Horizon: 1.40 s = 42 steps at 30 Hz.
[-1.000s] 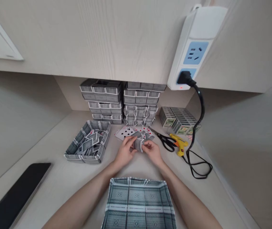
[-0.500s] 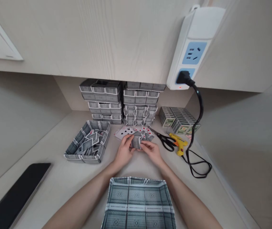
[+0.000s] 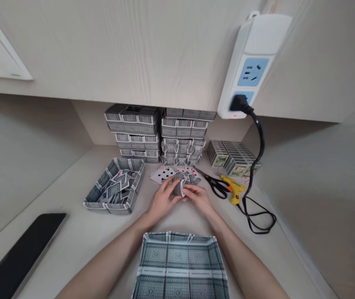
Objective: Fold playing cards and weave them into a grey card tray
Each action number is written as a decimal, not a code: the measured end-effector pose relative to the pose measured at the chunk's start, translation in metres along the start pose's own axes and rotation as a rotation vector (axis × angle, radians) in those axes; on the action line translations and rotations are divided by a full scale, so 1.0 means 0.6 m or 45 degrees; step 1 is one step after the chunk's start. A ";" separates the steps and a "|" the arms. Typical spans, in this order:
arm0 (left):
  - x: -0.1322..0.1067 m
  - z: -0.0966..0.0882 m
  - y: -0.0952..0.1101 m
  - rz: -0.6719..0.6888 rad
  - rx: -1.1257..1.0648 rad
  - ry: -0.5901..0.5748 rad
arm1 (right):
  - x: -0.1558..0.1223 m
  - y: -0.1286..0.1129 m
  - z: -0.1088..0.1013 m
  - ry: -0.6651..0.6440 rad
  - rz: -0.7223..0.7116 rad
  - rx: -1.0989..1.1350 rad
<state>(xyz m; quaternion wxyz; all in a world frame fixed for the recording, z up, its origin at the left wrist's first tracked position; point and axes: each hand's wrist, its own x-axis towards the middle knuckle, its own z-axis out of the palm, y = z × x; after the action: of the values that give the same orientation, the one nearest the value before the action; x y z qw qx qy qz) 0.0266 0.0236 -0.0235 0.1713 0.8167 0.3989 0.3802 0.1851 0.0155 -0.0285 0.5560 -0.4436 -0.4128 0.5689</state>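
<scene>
- While the pale desktop (image 3: 80,245) carries everything I work with, my task sits near its middle, just in front of two stacks of patterned boxes, the left stack (image 3: 135,126) and the right stack (image 3: 183,129), side by side at the back.
- Closest to me, between my forearms (image 3: 115,253), lies a tray (image 3: 179,253) with a blue-grey card-back pattern, partly cut off by the lower edge of my view.
- To the left of my hands, well apart from them, stands an open box (image 3: 107,207) holding a loose heap of cards (image 3: 119,187).
- Nearer the left corner lies a flat black slab (image 3: 24,249).
- Up on the panel hangs a white power strip (image 3: 264,37); a black cord (image 3: 262,141) drops from its plug.
- Back right, small printed packs (image 3: 236,158) stand in rows.
- Right of my hands lie a yellow glue gun (image 3: 236,189) and, just beside it, black-handled scissors (image 3: 217,186).
- My left hand (image 3: 161,202) curls round the left side of my work, thumb low and fingers above; my right hand (image 3: 199,200) pinches its right edge with the fingertips.
- Just beyond my fingers lie face-up cards (image 3: 165,172).
- Between both hands, gripped from either side, is the folded card piece (image 3: 178,189), its exact shape partly hidden.
</scene>
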 end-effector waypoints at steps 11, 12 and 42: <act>0.000 0.001 -0.007 0.081 0.022 0.088 | 0.000 0.001 -0.003 -0.093 0.102 0.128; 0.000 0.001 -0.007 0.081 0.022 0.092 | 0.000 0.001 -0.004 -0.091 0.104 0.122; -0.002 -0.006 0.009 0.020 0.111 -0.028 | -0.011 -0.001 0.003 0.025 -0.244 -0.436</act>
<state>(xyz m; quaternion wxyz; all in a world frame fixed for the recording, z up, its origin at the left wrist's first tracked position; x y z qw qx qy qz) 0.0263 0.0193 -0.0189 0.1370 0.8306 0.4067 0.3548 0.1832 0.0089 -0.0270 0.5281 -0.4957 -0.5385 0.4306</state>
